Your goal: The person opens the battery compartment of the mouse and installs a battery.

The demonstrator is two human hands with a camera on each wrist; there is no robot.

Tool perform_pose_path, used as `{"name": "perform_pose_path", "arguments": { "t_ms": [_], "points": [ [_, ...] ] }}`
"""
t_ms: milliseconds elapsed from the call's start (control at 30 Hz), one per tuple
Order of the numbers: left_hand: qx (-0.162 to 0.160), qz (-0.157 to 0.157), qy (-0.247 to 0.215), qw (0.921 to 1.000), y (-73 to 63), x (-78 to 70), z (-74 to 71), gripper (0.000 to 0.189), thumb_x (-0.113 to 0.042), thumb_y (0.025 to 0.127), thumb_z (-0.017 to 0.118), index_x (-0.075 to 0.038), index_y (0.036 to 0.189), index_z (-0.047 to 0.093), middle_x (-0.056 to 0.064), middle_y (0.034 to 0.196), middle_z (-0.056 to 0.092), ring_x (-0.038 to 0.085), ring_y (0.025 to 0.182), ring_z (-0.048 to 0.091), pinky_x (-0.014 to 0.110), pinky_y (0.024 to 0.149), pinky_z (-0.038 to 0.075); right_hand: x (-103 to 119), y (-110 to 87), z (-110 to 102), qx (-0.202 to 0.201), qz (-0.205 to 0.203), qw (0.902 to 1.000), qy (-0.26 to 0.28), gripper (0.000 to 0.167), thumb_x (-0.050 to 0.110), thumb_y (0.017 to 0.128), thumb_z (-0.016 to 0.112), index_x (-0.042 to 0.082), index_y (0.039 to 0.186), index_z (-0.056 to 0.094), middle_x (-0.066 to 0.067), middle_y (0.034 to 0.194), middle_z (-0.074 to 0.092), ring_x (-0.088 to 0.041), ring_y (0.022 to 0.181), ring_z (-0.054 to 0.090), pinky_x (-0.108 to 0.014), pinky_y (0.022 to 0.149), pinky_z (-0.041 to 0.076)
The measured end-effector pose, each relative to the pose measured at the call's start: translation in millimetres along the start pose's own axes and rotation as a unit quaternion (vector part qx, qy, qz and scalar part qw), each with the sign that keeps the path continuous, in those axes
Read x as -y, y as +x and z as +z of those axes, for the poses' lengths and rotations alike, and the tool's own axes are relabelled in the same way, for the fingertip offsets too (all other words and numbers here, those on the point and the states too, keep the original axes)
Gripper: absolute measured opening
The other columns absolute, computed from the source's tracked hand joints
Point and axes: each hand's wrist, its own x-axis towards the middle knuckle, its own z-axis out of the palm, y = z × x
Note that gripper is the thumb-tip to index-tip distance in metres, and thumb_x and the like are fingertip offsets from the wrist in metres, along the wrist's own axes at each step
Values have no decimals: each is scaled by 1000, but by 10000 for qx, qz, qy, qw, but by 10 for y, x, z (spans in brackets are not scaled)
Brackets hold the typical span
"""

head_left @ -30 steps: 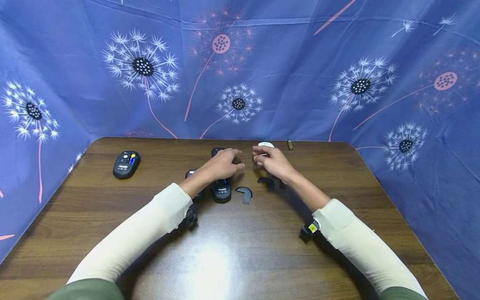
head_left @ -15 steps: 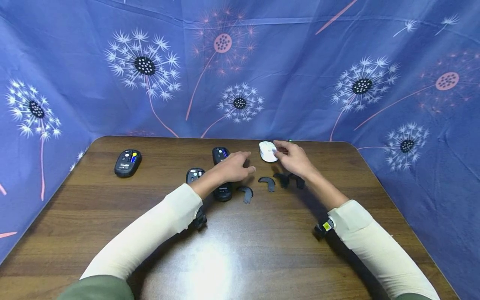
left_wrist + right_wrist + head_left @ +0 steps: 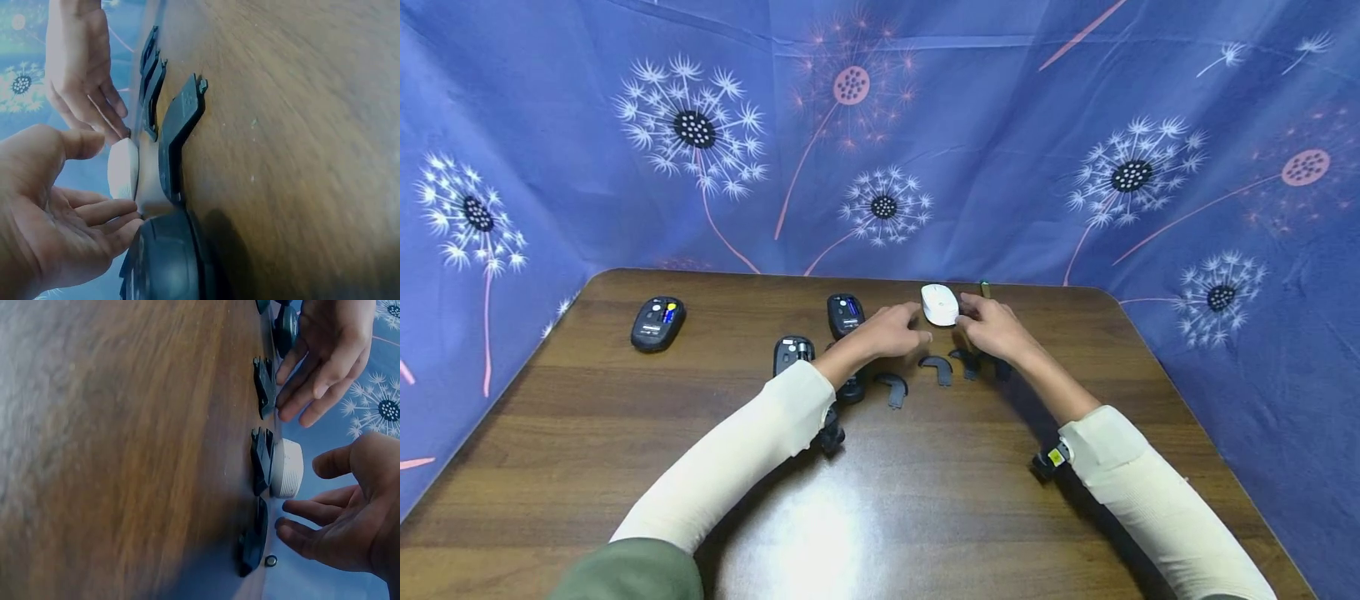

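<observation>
A white computer mouse [image 3: 940, 305] rests upright near the table's far edge, between my two hands. My left hand [image 3: 891, 332] hovers at its left, fingers relaxed and nothing in them, over the area of the black mice. On the other side my right hand [image 3: 992, 327] has its fingertips close by the mouse's right edge, with thumb and fingers apart in the right wrist view. Several curved black battery covers [image 3: 936, 369] lie in a row nearer me; the rightmost is partly hidden under my right hand. A small battery [image 3: 985, 289] lies just beyond that hand.
Black mice lie upside down with battery bays uncovered: one far left [image 3: 657, 323], one at the back [image 3: 845, 314], one [image 3: 793, 352] beside my left forearm. Another black mouse [image 3: 852, 389] is partly hidden by that arm. A blue flowered cloth [image 3: 880, 150] hangs behind the table.
My right hand has moved right, off the white mouse, which now shows fully. My left hand has moved right towards that mouse, uncovering more of the black mouse at the back.
</observation>
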Motion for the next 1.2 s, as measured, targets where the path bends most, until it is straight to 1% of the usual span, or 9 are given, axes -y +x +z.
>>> {"name": "perform_pose_path", "arguments": {
  "t_ms": [67,133,200,300,400,467,700,933,1200],
  "points": [
    [102,-62,97,9999,43,-8,4,80,-40,110,67,-9,177,35,13,174,54,36,166,45,53,139,42,9,2,4,2,-16,10000,-75,64,22,115,55,-7,170,40,-28,152,69,-43,136,68,-59,122,55],
    [206,-43,152,9997,46,-26,0,81,-38,111,66,-9,178,32,15,177,50,38,169,40,54,142,38,14,5,12,8,-25,9999,-121,64,21,113,55,-6,170,41,-27,139,75,-38,117,71,-52,108,58],
    [415,-83,113,9990,-54,-110,-47,82,-37,113,62,-9,180,24,14,183,40,38,174,28,53,146,28,27,1,23,48,-26,9999,-127,64,19,113,55,-5,170,41,-25,129,76,-35,104,67,-48,97,55],
    [610,-145,103,9980,-134,-179,-96,85,-35,115,61,-9,182,14,13,189,24,38,178,13,53,149,15,48,6,38,114,-8,9999,-77,63,18,113,56,-5,170,42,-27,138,75,-38,115,72,-52,103,60],
    [696,-195,281,9970,-151,-202,-113,88,-34,114,61,-10,182,11,9,190,20,37,179,9,52,150,14,72,9,50,194,32,9998,9,61,18,114,57,-5,169,44,-28,155,67,-43,141,67,-59,121,57],
    [769,-179,354,9963,-144,-211,-115,88,-33,114,62,-11,182,10,9,190,21,37,179,9,53,149,15,85,4,51,243,97,9996,112,60,17,115,58,-6,169,44,-29,160,63,-46,148,62,-62,125,55],
    [1055,-232,533,9927,-111,-222,-112,91,-31,112,64,-7,181,9,11,190,21,38,179,4,56,149,15,109,7,72,378,246,9990,62,58,16,116,56,-5,168,45,-29,159,64,-43,140,66,-57,118,58],
    [1090,-200,482,9927,-86,-175,-102,90,-30,112,64,-7,181,11,13,189,24,38,177,12,53,149,18,71,10,123,446,411,9980,175,61,15,114,61,-2,170,45,-27,158,65,-32,113,72,-44,99,59],
    [967,-104,392,9945,-183,-164,-167,86,-29,113,66,-8,181,17,16,188,25,38,177,16,52,149,17,99,2,137,191,278,9991,257,63,14,108,71,-2,166,51,-28,156,67,-44,142,68,-54,114,62]
  ]
}}
